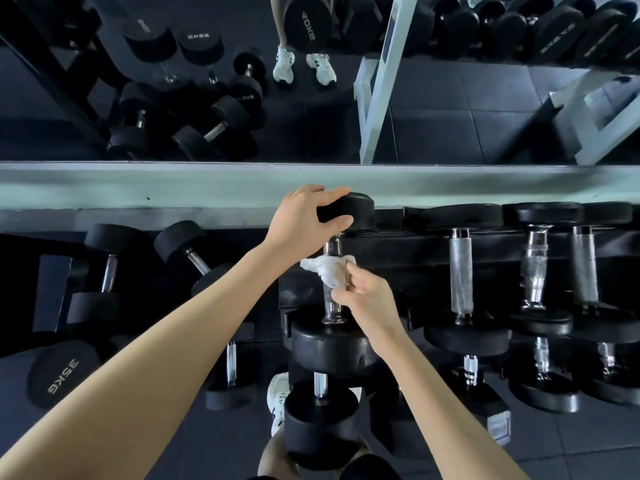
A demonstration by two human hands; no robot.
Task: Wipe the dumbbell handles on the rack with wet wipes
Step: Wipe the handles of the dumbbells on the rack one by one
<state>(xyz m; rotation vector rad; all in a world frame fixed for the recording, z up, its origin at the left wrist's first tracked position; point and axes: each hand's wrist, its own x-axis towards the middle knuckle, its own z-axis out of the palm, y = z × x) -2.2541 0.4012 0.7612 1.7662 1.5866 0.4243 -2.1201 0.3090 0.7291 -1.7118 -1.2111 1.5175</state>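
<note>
A black dumbbell (329, 344) lies lengthwise on the top tier of the rack, its metal handle (331, 306) pointing away from me. My left hand (301, 220) grips the far head (360, 209) of this dumbbell, thumb under and fingers over it. My right hand (363, 296) pinches a crumpled white wet wipe (329, 270), which is wrapped against the upper part of the handle. The near head sits below my right wrist.
More dumbbells (462, 271) with bright handles lie on the rack to the right, and darker ones (104, 268) to the left. A 35 kg dumbbell (62, 374) is at lower left. A mirror (311, 77) above the ledge reflects the gym. My white shoe (277, 393) shows below.
</note>
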